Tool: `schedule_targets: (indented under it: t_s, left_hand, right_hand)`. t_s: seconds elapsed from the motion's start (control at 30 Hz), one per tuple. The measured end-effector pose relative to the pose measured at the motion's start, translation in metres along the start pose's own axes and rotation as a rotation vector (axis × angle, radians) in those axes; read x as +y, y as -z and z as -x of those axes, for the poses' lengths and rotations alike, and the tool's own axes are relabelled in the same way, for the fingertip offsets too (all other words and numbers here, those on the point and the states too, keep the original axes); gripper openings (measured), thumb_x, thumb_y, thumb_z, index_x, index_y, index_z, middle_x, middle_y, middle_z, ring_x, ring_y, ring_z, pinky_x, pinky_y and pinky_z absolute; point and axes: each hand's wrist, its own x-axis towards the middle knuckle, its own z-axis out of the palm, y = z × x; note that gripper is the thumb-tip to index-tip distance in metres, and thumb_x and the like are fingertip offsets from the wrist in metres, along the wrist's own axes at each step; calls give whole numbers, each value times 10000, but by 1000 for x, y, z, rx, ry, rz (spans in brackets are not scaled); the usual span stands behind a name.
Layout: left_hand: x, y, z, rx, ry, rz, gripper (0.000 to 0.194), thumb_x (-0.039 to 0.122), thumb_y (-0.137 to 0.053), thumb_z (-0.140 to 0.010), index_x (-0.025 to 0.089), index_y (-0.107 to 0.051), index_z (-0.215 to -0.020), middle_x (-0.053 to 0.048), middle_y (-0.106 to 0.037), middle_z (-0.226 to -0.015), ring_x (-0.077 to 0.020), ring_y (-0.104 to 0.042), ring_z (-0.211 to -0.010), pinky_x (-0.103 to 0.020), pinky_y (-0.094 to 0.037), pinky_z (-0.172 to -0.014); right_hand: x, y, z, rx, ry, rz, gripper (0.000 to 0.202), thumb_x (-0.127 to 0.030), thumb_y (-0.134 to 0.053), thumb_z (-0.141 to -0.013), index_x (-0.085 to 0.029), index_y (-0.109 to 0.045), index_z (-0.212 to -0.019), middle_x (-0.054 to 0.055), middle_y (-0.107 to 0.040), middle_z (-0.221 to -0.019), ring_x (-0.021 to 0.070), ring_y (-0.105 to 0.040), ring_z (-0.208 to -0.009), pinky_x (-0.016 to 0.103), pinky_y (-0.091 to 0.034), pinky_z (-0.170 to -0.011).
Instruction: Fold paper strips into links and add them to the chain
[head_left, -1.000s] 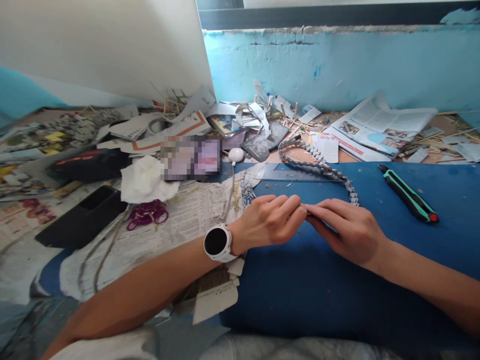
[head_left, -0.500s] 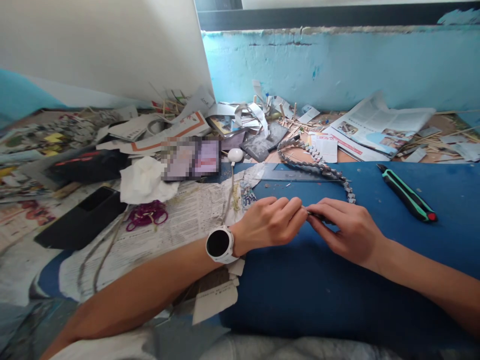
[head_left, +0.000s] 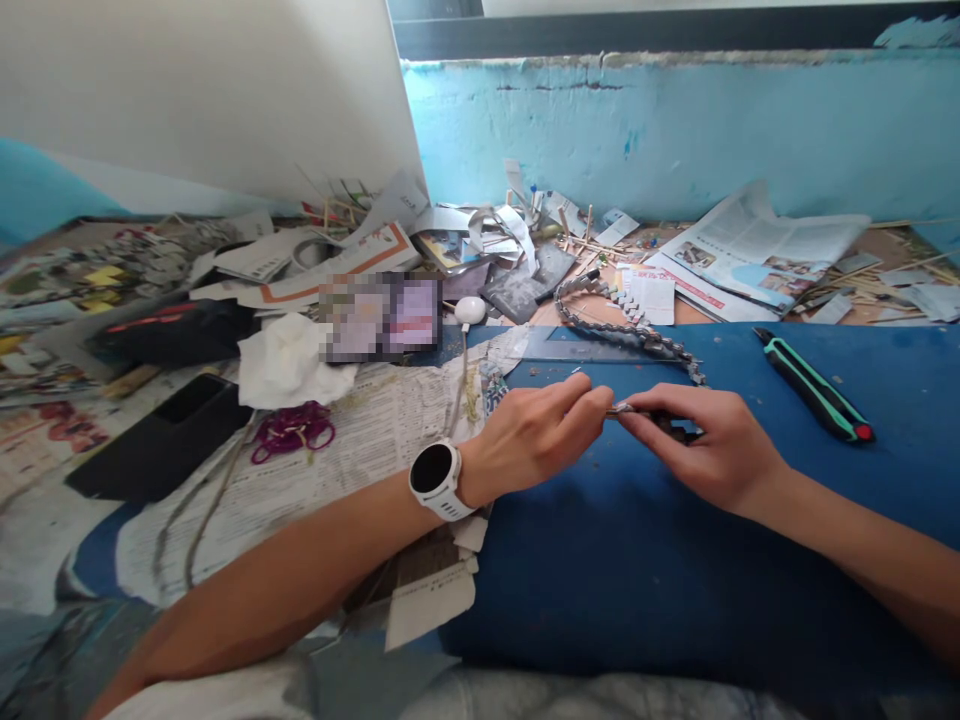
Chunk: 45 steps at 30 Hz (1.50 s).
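A grey braided chain [head_left: 600, 322] of what looks like folded paper strips loops over the back of the blue mat and comes forward to my right hand. My right hand [head_left: 716, 435] is closed on the chain's near end, thumb and fingers pinching it. Facing it from the left, my left hand [head_left: 544, 425] is closed in a pinch at a small tip [head_left: 618, 410] poking out between the two hands. The left fingertips are partly hidden behind the knuckles. A white watch [head_left: 437, 480] sits on my left wrist.
A green-and-black utility knife [head_left: 816, 385] lies on the blue mat [head_left: 637, 580] to the right. A clear ruler [head_left: 577, 347] is under the chain. Newspaper [head_left: 360, 440], a white tissue [head_left: 292, 365], purple string [head_left: 292, 430] and a black case [head_left: 157, 435] lie left. Paper scraps and sticks line the back.
My left hand has turned at the wrist and dropped slightly. My right hand has shifted a little right, showing more of the chain's end in its grip.
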Motion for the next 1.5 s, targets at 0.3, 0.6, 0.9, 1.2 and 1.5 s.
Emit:
schedule_targets:
  t_s: [0.3, 0.6, 0.9, 1.2, 1.5]
  left_hand:
    - [-2, -8, -7, -87, 724, 774, 172, 242, -632, -939, 188, -526, -1063, 17, -555, -860, -79, -491, -635, -235, -431, -604]
    - [-9, -7, -10, -212, 896, 1268, 345, 456, -654, -975, 180, -615, -1177, 68, -440, -639, -72, -418, -502, -209, -303, -456]
    - [-3, 3, -13, -187, 585, 1202, 305, 380, -764, -914, 154, -733, -1116, 45, -480, -676, -67, -382, -567, -232, -301, -520]
    - [-10, 10, -14, -283, 544, 1197, 273, 386, -743, -930, 157, -718, -1077, 42, -497, -669, -73, -394, -548, -229, -306, -498]
    - [-14, 14, -16, -387, 550, 1307, 266, 381, -769, -904, 156, -715, -1035, 31, -539, -672, -90, -433, -577, -232, -344, -522]
  right_hand:
    - [7, 12, -12, -12, -494, -547, 274, -496, -849, -808, -231, -825, -873, 26, -762, -751, 153, -686, -713, 253, -536, -679]
    - [13, 14, -17, -34, -578, -691, 293, -494, -879, -772, -219, -828, -860, 29, -740, -737, 148, -660, -689, 263, -528, -675]
    - [5, 23, -11, -268, -439, -473, 256, -469, -803, -864, -223, -818, -934, 17, -731, -761, 151, -643, -698, 253, -504, -653]
    - [3, 25, -11, -326, -359, -390, 346, -530, -721, -915, -200, -813, -960, 48, -738, -784, 186, -660, -718, 293, -525, -667]
    - [-3, 26, -9, -373, -377, -435, 294, -505, -738, -912, -226, -821, -949, 26, -741, -760, 161, -644, -699, 267, -503, -649]
